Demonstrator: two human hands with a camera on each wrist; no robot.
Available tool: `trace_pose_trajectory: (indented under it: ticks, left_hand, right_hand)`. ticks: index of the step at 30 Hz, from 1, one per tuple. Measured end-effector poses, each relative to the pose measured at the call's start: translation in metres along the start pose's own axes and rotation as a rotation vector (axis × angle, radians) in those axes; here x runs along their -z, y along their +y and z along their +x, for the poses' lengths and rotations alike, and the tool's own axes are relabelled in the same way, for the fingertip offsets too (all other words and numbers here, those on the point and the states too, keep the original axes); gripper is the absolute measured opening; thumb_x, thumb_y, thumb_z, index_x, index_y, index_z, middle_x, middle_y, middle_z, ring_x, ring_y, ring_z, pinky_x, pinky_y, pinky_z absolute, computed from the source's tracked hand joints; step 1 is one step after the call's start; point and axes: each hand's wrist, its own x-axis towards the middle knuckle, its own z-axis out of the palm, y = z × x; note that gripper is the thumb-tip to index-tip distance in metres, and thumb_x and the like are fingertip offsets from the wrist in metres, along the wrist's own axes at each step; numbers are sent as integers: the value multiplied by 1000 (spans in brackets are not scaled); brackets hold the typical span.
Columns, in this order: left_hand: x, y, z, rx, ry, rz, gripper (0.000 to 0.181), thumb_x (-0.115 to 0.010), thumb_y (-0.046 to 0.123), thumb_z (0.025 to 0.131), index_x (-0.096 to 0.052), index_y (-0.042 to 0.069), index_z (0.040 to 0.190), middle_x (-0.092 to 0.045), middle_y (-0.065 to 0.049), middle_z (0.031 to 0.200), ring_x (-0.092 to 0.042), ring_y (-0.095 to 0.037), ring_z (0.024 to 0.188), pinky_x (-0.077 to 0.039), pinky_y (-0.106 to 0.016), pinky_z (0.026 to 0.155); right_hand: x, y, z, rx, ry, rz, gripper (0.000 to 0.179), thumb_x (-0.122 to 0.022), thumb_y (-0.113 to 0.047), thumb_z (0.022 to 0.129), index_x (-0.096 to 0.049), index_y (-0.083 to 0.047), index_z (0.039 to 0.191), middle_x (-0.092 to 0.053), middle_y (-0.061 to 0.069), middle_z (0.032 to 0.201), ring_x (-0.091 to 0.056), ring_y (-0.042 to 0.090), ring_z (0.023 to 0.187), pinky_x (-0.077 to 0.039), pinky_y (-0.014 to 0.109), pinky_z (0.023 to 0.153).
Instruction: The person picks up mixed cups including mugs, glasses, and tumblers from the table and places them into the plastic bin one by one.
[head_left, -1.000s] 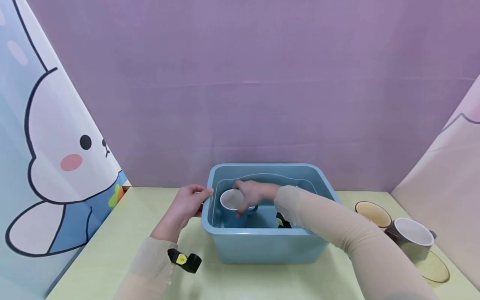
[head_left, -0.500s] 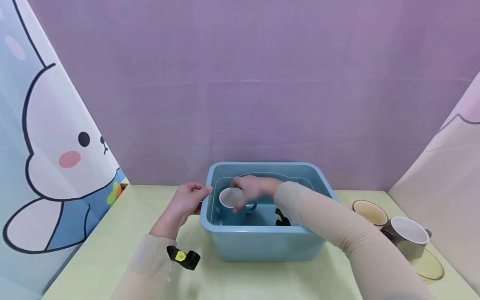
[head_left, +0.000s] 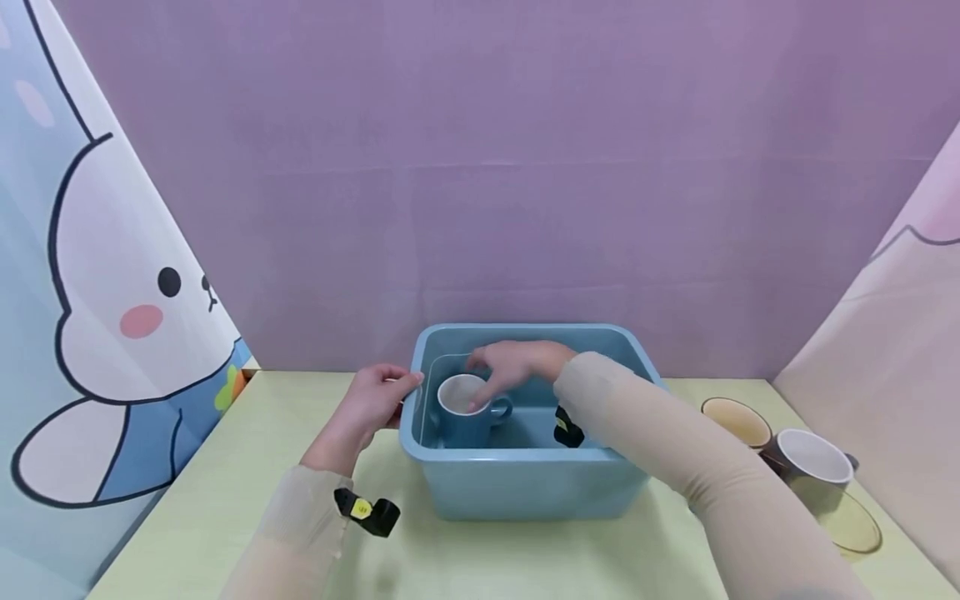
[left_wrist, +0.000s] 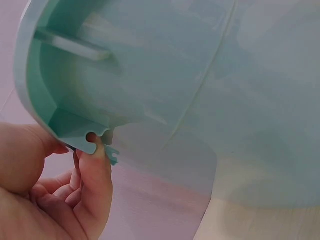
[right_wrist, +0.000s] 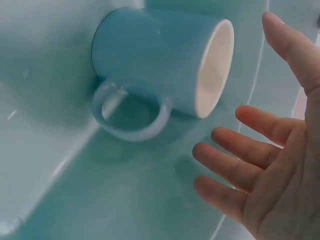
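Note:
A light blue plastic tub (head_left: pixel 532 492) stands on the table. Inside, at its left end, a blue mug (right_wrist: pixel 150 55) with a white interior stands upright, its handle (right_wrist: pixel 132 132) pointing right in the head view. My right hand (head_left: pixel 513 364) hovers over the tub just right of the mug. In the right wrist view its fingers (right_wrist: pixel 230 167) are spread and hold nothing, with a gap between them and the mug's rim. My left hand (head_left: pixel 371 404) pinches the tub's left rim; the left wrist view shows thumb and fingers (left_wrist: pixel 97 185) around the edge.
To the right of the tub stand a brown-rimmed cup (head_left: pixel 738 421), a dark mug with a pale interior (head_left: pixel 813 454) and a yellowish see-through vessel (head_left: pixel 855 521), close together and partly behind the right sleeve. A purple cloth (head_left: pixel 525 167) hangs behind the table.
My right hand has let go of the blue mug, its fingers spreading and lifting away to the upper right. The mug stays at the tub's left end; the left hand keeps its grip.

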Motion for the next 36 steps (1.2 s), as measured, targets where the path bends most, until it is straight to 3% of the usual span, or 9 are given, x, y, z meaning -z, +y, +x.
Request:
trace_pose_trajectory:
  ticks: [7, 16, 22, 36]
  left_hand:
    - [2, 0, 2, -3, -2, 4, 40, -56, 33, 95, -56, 3, 122, -61, -16, 109, -63, -19, 76, -57, -30, 68]
    - [0, -2, 5, -3, -6, 6, 41, -56, 34, 95, -56, 5, 123, -61, -16, 110, -63, -20, 77, -57, -30, 70]
    - [1, -3, 6, 5, -5, 26, 42, -55, 36, 95, -55, 7, 125, -60, -16, 112, -63, -21, 80, -57, -30, 72]
    - [11, -5, 4, -9, -7, 39, 46, -55, 38, 95, -53, 5, 127, -59, -17, 116, -62, -22, 83, -57, -30, 73]
  right_hand:
    - [10, 0, -7, -9, -7, -15, 78, -67, -50, 81, -37, -16, 145, -40, 5, 147, -38, 21, 135, -37, 42, 108]
    - [20, 5, -19, -16, 39, 23, 77, -67, -49, 82, -38, -13, 143, -40, 7, 147, -37, 24, 136, -37, 43, 108]
    - [23, 5, -27, -20, 65, -7, 77, -66, -52, 82, -39, -14, 143, -42, 4, 145, -39, 22, 134, -38, 42, 107]
    - [32, -4, -36, 48, 160, 15, 72, -66, -48, 83, -43, -10, 140, -46, 7, 143, -47, 27, 129, -43, 42, 103]
